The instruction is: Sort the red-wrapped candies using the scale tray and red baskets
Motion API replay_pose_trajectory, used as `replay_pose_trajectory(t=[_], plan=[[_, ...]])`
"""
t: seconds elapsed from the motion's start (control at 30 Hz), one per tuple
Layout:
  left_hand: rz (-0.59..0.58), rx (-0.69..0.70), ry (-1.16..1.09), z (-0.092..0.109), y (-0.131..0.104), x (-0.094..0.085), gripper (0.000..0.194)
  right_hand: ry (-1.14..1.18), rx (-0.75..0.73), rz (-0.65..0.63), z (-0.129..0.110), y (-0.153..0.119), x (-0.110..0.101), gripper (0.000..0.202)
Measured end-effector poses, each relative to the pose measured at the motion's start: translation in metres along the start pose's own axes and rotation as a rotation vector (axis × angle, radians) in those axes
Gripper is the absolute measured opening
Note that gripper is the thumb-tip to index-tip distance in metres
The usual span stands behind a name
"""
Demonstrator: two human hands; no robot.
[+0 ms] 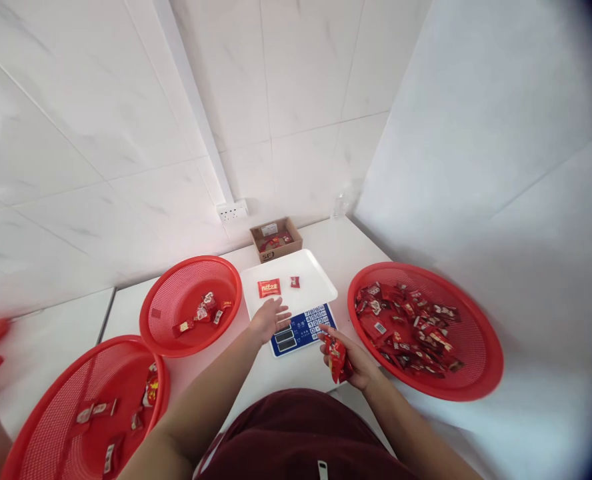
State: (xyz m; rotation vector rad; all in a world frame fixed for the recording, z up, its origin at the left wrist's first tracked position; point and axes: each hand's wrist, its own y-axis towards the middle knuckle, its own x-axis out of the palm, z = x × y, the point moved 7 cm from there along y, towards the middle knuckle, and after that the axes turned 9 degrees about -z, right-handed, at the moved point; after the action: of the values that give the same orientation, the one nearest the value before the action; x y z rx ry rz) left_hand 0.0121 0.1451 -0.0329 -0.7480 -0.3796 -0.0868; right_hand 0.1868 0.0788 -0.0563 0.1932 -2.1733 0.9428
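My left hand (270, 321) is stretched over the near edge of the weighing scale, fingers apart and holding nothing. On the scale's white tray (313, 273) lie a larger red packet (269, 288) and a small red wrapped candy (295, 282). Below the tray is the scale's blue keypad panel (301, 331), partly covered by my left hand. My right hand (352, 363) is closed round red candy packets (337, 357), just right of the panel. How many packets it holds I cannot tell.
To the right stands a red basket (486, 347) heaped with red packets. Two more red baskets, one farther (151, 307) and one nearer (31, 440), hold several candies at the left. A cardboard box (281, 250) with red packets sits against the wall, below a socket strip (233, 211).
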Motion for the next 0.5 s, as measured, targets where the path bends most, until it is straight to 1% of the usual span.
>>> replay_pose_trajectory(t=[0.03,0.07,0.17,0.2,0.27,0.3,0.37,0.43,0.5], plan=[[-0.034,-0.03,0.028,-0.01,-0.004,0.003,0.039,-0.016,-0.026,0.016,-0.002,0.001,-0.001,0.026],[-0.093,-0.06,0.058,-0.021,-0.008,0.01,0.04,-0.045,-0.057,0.033,-0.004,0.001,-0.001,0.026],[-0.352,-0.172,0.12,-0.055,-0.029,0.044,0.046,-0.213,-0.187,0.079,-0.012,0.001,0.004,0.03],[-0.433,-0.197,0.131,-0.063,-0.037,0.056,0.049,-0.29,-0.222,0.089,-0.013,0.0,0.008,0.033],[-0.53,-0.217,0.144,-0.071,-0.05,0.073,0.053,-0.446,-0.249,0.109,-0.013,-0.003,0.016,0.039],[-0.555,-0.221,0.149,-0.071,-0.054,0.078,0.055,-0.51,-0.241,0.117,-0.011,-0.004,0.019,0.042],[-0.57,-0.223,0.154,-0.07,-0.058,0.082,0.056,-0.574,-0.227,0.122,-0.007,-0.007,0.024,0.049],[-0.561,-0.235,0.153,-0.068,-0.059,0.081,0.056,-0.562,-0.272,0.118,-0.007,-0.01,0.026,0.055],[-0.523,-0.235,0.148,-0.068,-0.059,0.08,0.058,-0.547,-0.348,0.132,-0.012,-0.013,0.026,0.059]])
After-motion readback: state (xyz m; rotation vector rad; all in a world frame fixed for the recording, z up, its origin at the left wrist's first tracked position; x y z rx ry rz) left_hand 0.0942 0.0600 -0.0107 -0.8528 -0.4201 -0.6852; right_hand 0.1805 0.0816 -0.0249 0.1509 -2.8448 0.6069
